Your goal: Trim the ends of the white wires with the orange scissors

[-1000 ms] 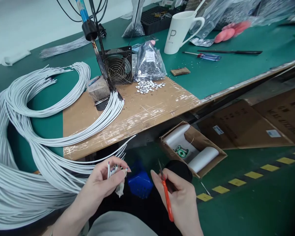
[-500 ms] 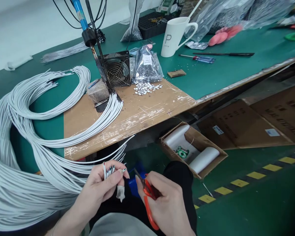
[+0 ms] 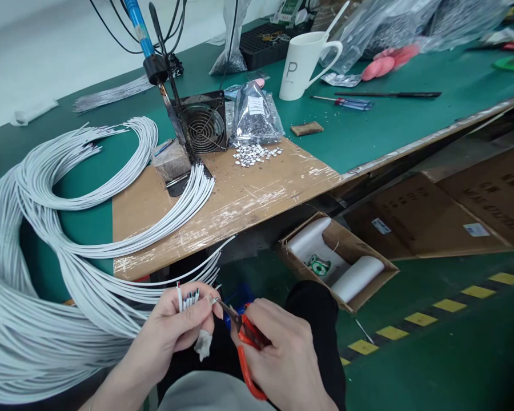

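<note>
My left hand [image 3: 175, 322] is closed around the ends of several white cables [image 3: 190, 299], whose dark and coloured inner wires poke up between the fingers. One cable end sticks out between thumb and forefinger. A whitish wrap [image 3: 204, 344] covers one of its fingertips. My right hand [image 3: 285, 348] grips red-handled scissors [image 3: 249, 365]; their dark blades [image 3: 228, 311] point left and meet the pinched cable end, though whether they touch it I cannot tell. Below the table's front edge, a large bundle of white cables [image 3: 81, 319] runs from the left behind my left hand.
A soldering iron [image 3: 165, 97] hangs over the brown board [image 3: 257, 200]. Behind it stand a small fan [image 3: 203, 123], a clear bag of parts [image 3: 257, 114] and loose white pieces [image 3: 255, 154]. A mug [image 3: 304, 65] is further back. On the floor is an open carton [image 3: 355, 251].
My right hand has moved left with the scissors, bringing the blade tips up to the cable end at my left fingertips. The left hand has barely shifted.
</note>
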A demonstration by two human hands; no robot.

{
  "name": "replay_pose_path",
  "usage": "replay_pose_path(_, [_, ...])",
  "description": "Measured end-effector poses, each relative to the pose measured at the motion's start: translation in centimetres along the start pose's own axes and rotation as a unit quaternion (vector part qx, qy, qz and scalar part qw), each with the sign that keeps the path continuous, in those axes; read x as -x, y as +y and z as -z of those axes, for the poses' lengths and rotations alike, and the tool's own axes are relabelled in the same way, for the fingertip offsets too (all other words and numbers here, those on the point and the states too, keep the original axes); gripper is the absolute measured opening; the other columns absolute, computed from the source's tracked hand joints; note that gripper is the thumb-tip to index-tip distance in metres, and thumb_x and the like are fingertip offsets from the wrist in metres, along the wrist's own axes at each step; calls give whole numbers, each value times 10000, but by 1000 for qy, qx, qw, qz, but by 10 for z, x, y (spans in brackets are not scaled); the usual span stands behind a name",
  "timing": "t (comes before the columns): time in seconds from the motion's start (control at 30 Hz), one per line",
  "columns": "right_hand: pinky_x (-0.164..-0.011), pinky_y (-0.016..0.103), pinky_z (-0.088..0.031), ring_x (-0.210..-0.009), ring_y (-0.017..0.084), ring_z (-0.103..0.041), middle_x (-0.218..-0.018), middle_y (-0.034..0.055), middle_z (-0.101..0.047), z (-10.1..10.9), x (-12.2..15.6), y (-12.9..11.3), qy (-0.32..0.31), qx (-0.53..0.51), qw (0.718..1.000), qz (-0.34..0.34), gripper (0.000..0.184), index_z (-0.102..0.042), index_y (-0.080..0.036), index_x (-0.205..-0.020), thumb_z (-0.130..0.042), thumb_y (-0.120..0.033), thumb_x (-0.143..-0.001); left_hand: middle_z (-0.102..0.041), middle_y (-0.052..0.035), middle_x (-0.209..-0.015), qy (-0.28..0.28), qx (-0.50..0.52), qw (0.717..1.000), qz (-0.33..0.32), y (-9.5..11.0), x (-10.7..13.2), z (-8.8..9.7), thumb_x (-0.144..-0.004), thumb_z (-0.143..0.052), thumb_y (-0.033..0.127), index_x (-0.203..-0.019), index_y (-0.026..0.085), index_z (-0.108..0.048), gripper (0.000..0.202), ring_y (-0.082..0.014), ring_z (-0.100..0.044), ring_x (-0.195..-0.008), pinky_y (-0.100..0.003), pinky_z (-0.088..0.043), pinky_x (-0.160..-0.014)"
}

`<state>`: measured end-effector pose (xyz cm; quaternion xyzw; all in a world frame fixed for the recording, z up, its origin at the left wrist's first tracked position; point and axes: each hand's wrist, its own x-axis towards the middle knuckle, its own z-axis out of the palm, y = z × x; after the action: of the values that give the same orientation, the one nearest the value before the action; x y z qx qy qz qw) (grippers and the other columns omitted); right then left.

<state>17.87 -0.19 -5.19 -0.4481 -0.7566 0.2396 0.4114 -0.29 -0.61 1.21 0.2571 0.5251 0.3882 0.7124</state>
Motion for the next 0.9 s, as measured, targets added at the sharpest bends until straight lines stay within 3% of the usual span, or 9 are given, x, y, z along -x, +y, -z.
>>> replay_pose_path(0.37, [-498,264,-233,-531,102,-281,-606,-64,-303,2,2,0,-5,-18,1000,5,396,-204,-240,-721,-542,-40,-772,-653,-6,-643,-4,18,1000,2,-1,1,0,-853,-853,421,-859,140,-779,291,10,-172,-417,-178,-39,-389])
replay_pose_path(0.63, [-484,253,-243,-512,99,-286,-588,-66,-308,3,0,0,-13,10,1000,9,397,-190,-242,-725,-527,-71,-845,-645,2,-642,31,-6,999,-2,1,3,-4,-798,-882,472,-852,145,-771,349,0,-156,-434,-210,-50,-421])
replay_pose_path(0.73, [-474,253,-237,-504,96,-277,-580,-67,-311,3,2,2,-1,12,1000,8,379,-206,-242,-708,-523,-59,-807,-619,13,-614,53,-37,998,-7,1,4,-6,-785,-875,513,-848,149,-773,383,-13,-145,-444,-231,-60,-441])
replay_pose_path(0.9, [-460,242,-237,-494,86,-285,-575,-68,-323,-16,11,-4,49,-5,999,-18,355,-258,-237,-664,-531,-37,-771,-584,3,-607,88,-65,993,-42,-2,2,-13,-759,-877,539,-827,169,-806,384,-84,-337,-513,-244,-178,-488])
